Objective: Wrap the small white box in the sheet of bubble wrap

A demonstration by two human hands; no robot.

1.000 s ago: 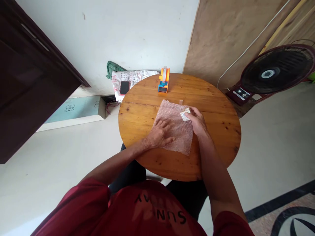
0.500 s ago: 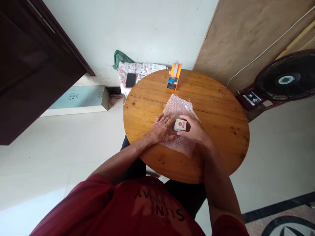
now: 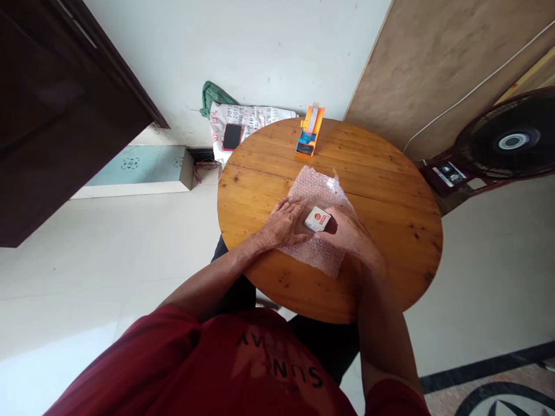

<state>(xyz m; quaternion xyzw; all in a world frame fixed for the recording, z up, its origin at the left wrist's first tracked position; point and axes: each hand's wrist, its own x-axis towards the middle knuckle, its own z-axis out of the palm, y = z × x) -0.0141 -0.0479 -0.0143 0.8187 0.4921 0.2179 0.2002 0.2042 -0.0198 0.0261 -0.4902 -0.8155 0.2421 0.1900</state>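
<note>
The right hand (image 3: pixel 347 231) is closed on the box (image 3: pixel 318 219), thumb and fingers at its sides; the box sits over the bubble wrap (image 3: pixel 318 259), just right of the left hand (image 3: pixel 284 224); the left hand lies spread on the wrap, gripping nothing; beyond both hands, the tape dispenser (image 3: pixel 310 132) stands on the table (image 3: pixel 390 231); the phone (image 3: pixel 232 137) lies farther off, beyond the left hand.

On the near side of the round wooden table (image 3: pixel 390 219), the red shirt (image 3: pixel 195 370) bears upside-down black letters, "SUN" and "AY" legible. Past the table's far left edge, the white printed bag (image 3: pixel 260 115) shows "201", its next digit unclear, and "10". Over the table, the small box (image 3: pixel 318 219) carries red print too small to read.
</note>
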